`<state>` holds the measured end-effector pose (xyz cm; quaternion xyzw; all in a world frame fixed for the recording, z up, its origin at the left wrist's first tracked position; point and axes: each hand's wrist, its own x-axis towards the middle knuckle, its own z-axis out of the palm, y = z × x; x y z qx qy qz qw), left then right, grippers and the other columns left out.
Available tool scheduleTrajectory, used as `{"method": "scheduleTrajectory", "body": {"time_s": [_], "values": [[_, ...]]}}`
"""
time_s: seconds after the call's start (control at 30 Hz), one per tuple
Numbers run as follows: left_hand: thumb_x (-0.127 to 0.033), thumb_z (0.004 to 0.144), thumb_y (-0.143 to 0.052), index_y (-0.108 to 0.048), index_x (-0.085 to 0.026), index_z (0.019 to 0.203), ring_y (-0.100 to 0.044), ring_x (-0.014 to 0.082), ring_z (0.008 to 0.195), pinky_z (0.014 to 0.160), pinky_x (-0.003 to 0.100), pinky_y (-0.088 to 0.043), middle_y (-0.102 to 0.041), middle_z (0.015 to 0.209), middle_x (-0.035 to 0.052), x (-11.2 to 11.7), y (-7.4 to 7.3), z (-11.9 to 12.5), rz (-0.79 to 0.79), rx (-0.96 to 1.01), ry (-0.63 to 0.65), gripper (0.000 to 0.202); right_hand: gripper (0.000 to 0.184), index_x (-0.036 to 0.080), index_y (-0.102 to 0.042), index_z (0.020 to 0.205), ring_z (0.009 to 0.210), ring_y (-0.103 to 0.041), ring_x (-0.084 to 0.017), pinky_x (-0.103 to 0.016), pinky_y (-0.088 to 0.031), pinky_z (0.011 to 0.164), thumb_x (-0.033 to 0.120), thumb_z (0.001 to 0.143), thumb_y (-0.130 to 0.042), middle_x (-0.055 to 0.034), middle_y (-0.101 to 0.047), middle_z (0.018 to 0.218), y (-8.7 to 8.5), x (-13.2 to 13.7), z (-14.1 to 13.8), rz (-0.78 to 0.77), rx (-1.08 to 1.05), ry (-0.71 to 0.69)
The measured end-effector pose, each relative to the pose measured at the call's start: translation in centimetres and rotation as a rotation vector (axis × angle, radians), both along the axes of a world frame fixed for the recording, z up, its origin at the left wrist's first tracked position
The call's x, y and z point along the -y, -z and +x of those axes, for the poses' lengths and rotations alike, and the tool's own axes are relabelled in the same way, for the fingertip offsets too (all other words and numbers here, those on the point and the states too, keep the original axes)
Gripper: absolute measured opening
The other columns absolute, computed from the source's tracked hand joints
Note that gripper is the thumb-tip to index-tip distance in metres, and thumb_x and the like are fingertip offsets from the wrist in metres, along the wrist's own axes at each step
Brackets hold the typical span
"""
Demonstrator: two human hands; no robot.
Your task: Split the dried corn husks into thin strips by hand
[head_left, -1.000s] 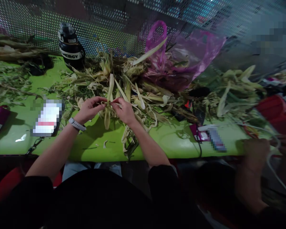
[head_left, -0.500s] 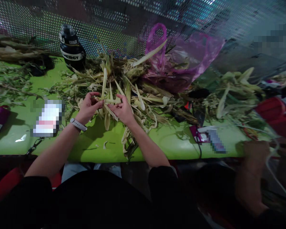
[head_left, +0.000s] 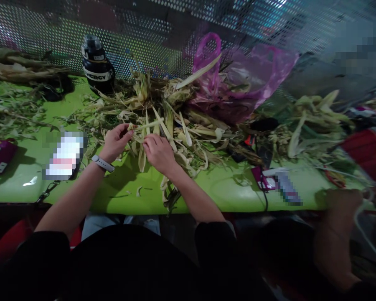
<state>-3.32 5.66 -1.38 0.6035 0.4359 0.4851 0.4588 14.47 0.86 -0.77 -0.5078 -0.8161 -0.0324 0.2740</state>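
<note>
My left hand (head_left: 116,141), with a white band on the wrist, pinches a pale dried corn husk strip (head_left: 151,124) between thumb and fingertips. The strip lies nearly level and points right, above the knuckles of my right hand (head_left: 159,153). My right hand is closed, palm down, its fingertips on pale husk (head_left: 138,138) between the hands; the fingers partly hide what they grip. Both hands are over the front of a heap of dry husks and leaves (head_left: 128,102). A hanging husk piece (head_left: 142,161) shows just below them.
The heap lies on a green table (head_left: 119,200) against a perforated metal screen (head_left: 163,37). Around it are a black bottle (head_left: 97,71), a pink plastic bag (head_left: 247,96), a phone (head_left: 65,154) and a purple power box (head_left: 1,156). Another person's arm (head_left: 338,234) rests at the right.
The husk strip in my left hand has swung from upright to nearly level, pointing right. My right hand has turned palm down and its fingers have curled. The view has shifted slightly.
</note>
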Motion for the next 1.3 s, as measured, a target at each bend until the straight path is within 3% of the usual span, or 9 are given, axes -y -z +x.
{"method": "scheduleTrajectory", "body": {"time_s": [0.17,0.3,0.47,0.63,0.83,0.97,1.03,1.17,1.3], "values": [[-0.033,0.082,-0.065,-0.069,-0.017,0.101,-0.055,0.0152,0.082,0.079,0.029,-0.044,-0.064,0.092,0.0041,0.7,-1.0,0.0,0.026,-0.141,0.181,0.026,0.025,0.019,-0.06,0.102,0.124,-0.054,-0.029,-0.048,-0.038,0.105,0.029,0.102,-0.037,-0.0163,-0.062,0.126,-0.4,-0.6,0.6,0.087,-0.12,0.032],[-0.03,0.081,-0.064,-0.073,-0.02,0.096,-0.058,0.0177,0.086,0.08,0.03,-0.047,-0.066,0.092,0.0037,1.3,-1.8,0.1,-0.042,-0.085,0.279,0.021,0.035,0.019,-0.059,0.102,0.091,-0.066,-0.025,-0.039,-0.048,0.083,0.042,0.103,-0.033,-0.0135,-0.069,0.099,0.7,-1.8,1.6,-0.005,-0.253,0.152],[-0.036,0.075,-0.076,-0.074,-0.019,0.098,-0.057,0.0153,0.074,0.068,0.027,-0.047,-0.066,0.083,0.0031,1.4,-1.4,0.3,-0.06,-0.076,0.304,0.028,0.039,0.022,-0.059,0.101,0.068,-0.064,-0.018,-0.029,-0.044,0.064,0.052,0.101,-0.034,-0.0064,-0.069,0.082,1.4,-2.2,2.1,-0.03,-0.34,0.179],[-0.029,0.068,-0.084,-0.063,-0.019,0.099,-0.058,0.0095,0.07,0.069,0.023,-0.049,-0.062,0.078,-0.0017,0.6,0.1,0.8,-0.103,0.156,0.186,0.039,0.041,0.021,-0.055,0.116,0.06,-0.059,-0.015,-0.028,-0.044,0.062,0.056,0.099,-0.04,-0.0015,-0.065,0.071,0.6,-1.6,1.7,-0.066,-0.417,0.141],[-0.023,0.065,-0.083,-0.061,-0.018,0.09,-0.06,0.0095,0.072,0.07,0.023,-0.051,-0.064,0.08,-0.0009,0.0,0.2,0.5,-0.225,0.261,0.083,0.033,0.066,0.02,-0.041,0.141,0.059,-0.056,-0.015,-0.031,-0.049,0.063,0.06,0.09,-0.055,-0.0007,-0.065,0.073,-0.5,-0.8,1.7,-0.151,-0.492,0.048],[-0.025,0.066,-0.083,-0.061,-0.017,0.09,-0.057,0.009,0.069,0.065,0.022,-0.048,-0.063,0.077,-0.0009,-0.1,0.2,0.2,-0.23,0.282,0.075,0.033,0.057,0.022,-0.052,0.133,0.069,-0.059,-0.014,-0.03,-0.053,0.067,0.054,0.088,-0.063,-0.0023,-0.066,0.086,-1.4,-0.6,2.4,-0.252,-0.566,-0.218],[-0.026,0.066,-0.083,-0.061,-0.017,0.091,-0.056,0.0082,0.066,0.063,0.021,-0.046,-0.063,0.076,-0.0014,-0.2,0.3,0.2,-0.231,0.29,0.091,0.034,0.046,0.023,-0.062,0.122,0.079,-0.061,-0.014,-0.03,-0.054,0.072,0.05,0.085,-0.068,-0.0037,-0.065,0.095,-1.6,-0.8,2.6,-0.221,-0.575,-0.334],[-0.028,0.068,-0.083,-0.061,-0.016,0.094,-0.052,0.0074,0.063,0.056,0.02,-0.038,-0.061,0.074,-0.0018,-0.1,0.5,0.2,-0.229,0.244,0.14,0.036,0.021,0.024,-0.073,0.098,0.088,-0.061,-0.015,-0.032,-0.054,0.079,0.042,0.089,-0.066,-0.0036,-0.064,0.092,-1.3,-1.3,2.5,-0.082,-0.625,-0.373],[-0.03,0.071,-0.082,-0.059,-0.017,0.097,-0.052,0.0082,0.062,0.054,0.02,-0.034,-0.061,0.074,-0.0015,0.4,0.2,0.3,-0.208,0.203,0.186,0.037,0.028,0.023,-0.074,0.089,0.089,-0.063,-0.016,-0.032,-0.056,0.077,0.05,0.086,-0.067,-0.0054,-0.064,0.097,-0.8,-1.5,2.0,-0.145,-0.775,-0.368]]}}
